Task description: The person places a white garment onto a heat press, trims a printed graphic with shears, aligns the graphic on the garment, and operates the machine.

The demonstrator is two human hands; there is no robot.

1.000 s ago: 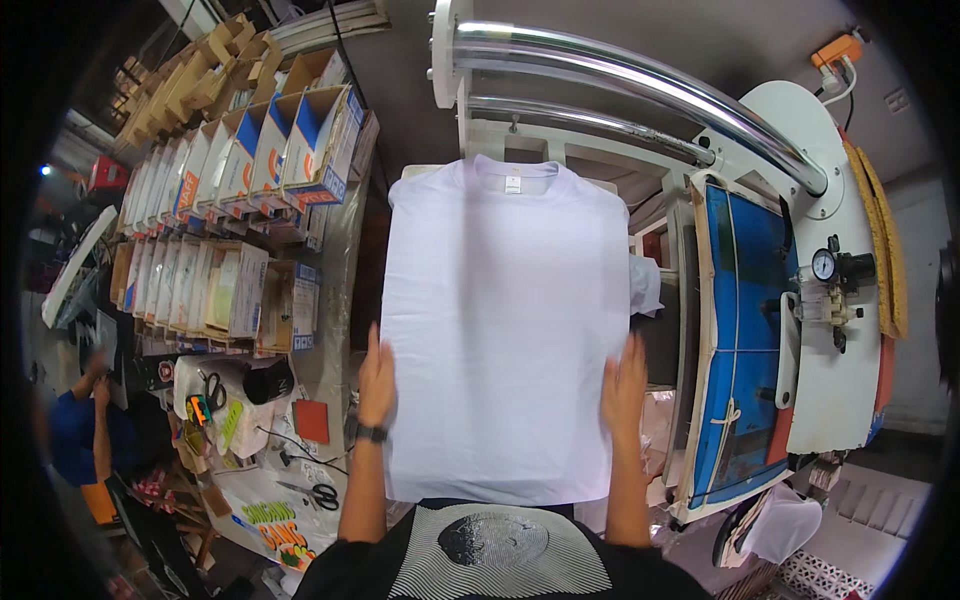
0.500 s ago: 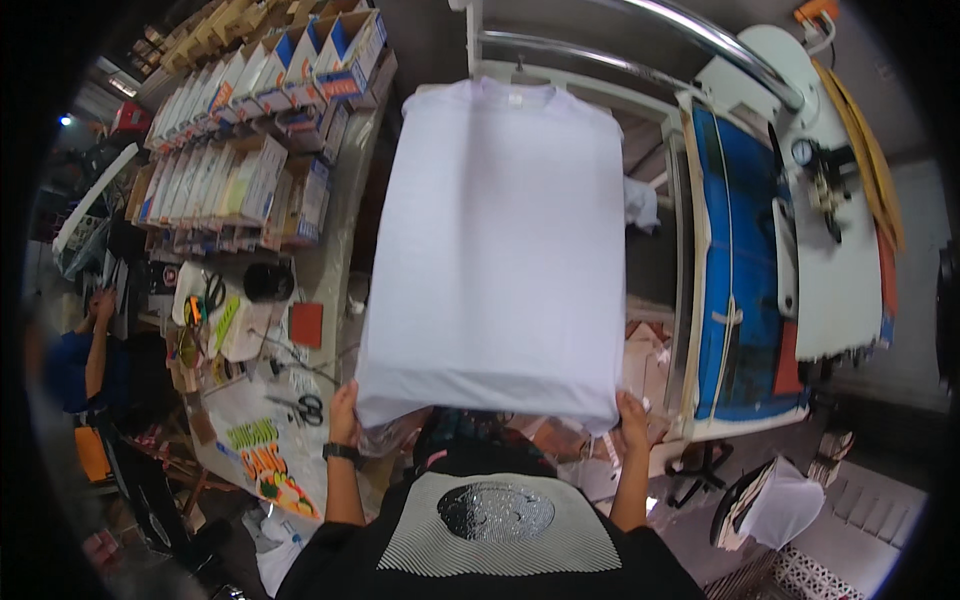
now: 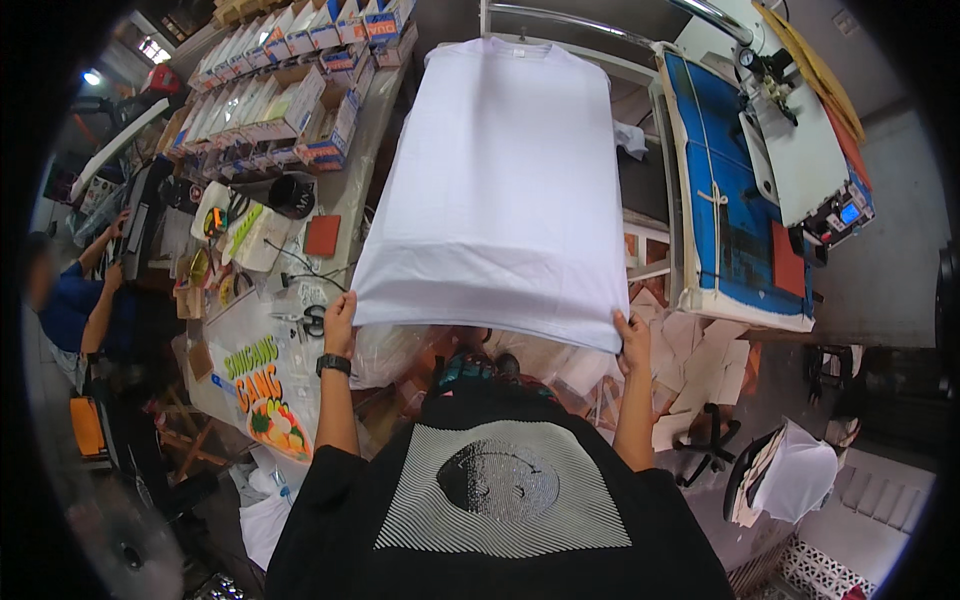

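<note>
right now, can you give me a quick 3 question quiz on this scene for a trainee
1. True or false: both hands grip the bottom hem of the white t-shirt.
2. Which wrist wears the black watch? A) left B) right
3. Fill in: the machine bed to the right of the shirt has a ____ surface.

Key:
1. True: the left hand and right hand each hold a hem corner.
2. A
3. Blue: the blue press bed.

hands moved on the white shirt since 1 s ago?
Yes. Both the left hand and right hand slid back toward the person, from flat on the white shirt to gripping its hem.
</note>
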